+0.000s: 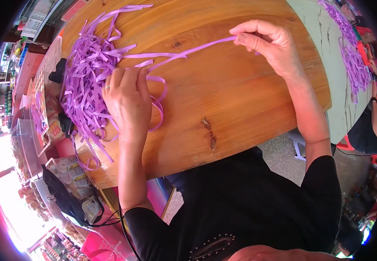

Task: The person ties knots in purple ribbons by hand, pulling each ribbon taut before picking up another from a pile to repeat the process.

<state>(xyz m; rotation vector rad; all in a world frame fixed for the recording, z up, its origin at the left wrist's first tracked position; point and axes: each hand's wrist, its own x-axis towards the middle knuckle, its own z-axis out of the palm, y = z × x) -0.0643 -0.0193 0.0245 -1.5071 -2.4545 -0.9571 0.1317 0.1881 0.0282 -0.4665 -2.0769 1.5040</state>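
Note:
A tangled heap of purple ribbon strips (86,74) lies on the left side of the wooden table. Over the heap's right edge rests my left hand (127,93), back upward, fingers curled downward; its fingertips are hidden. One purple ribbon (197,47) runs taut from beside those fingers up to the right. My right hand (269,43) pinches its far end between thumb and fingers, raised above the right part of the table. A looped ribbon end (160,108) hangs out to the right of my left wrist.
The wooden table (240,104) has a rounded right edge. Beyond it stands a pale marbled table (340,117) with more purple ribbon (353,65) on it, and another person's arms (376,113) beside it. Boxes and a black bag (62,191) crowd the left.

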